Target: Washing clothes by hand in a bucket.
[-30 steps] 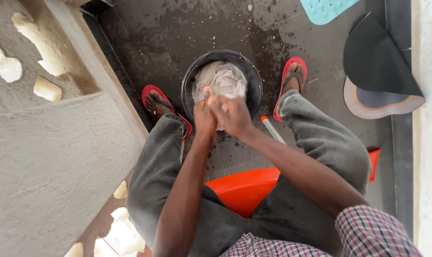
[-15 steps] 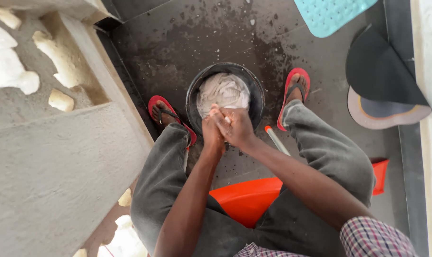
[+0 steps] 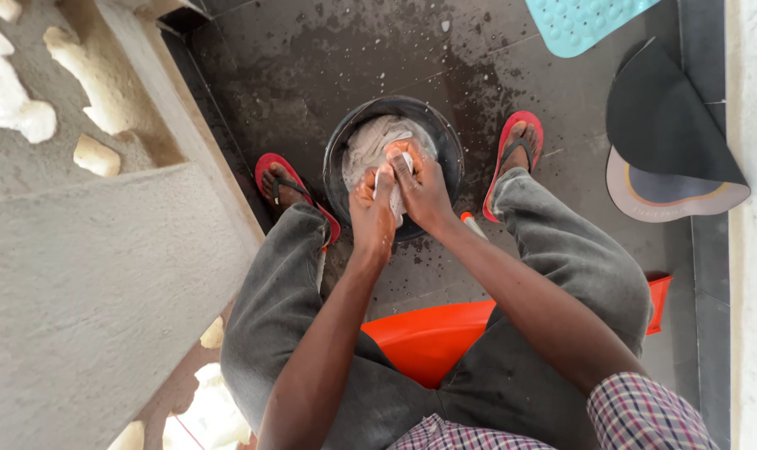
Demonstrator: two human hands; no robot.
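A black round basin (image 3: pixel 450 143) stands on the wet dark floor between my feet. Inside it lies a wet white cloth (image 3: pixel 364 147). My left hand (image 3: pixel 372 215) and my right hand (image 3: pixel 422 188) are pressed together over the near side of the basin, both gripping a fold of the white cloth between them. My forearms reach down from the bottom of the view over my grey trousers.
My feet wear red flip-flops (image 3: pixel 512 154) either side of the basin. An orange plastic seat (image 3: pixel 433 337) is under me. A rough concrete wall (image 3: pixel 87 275) rises at the left. A teal mat (image 3: pixel 580 25) and a folded dark mat (image 3: pixel 666 137) lie at the upper right.
Both hands have moved forward over the basin, away from my body, with the cloth rubbed between them. The view has shifted slightly.
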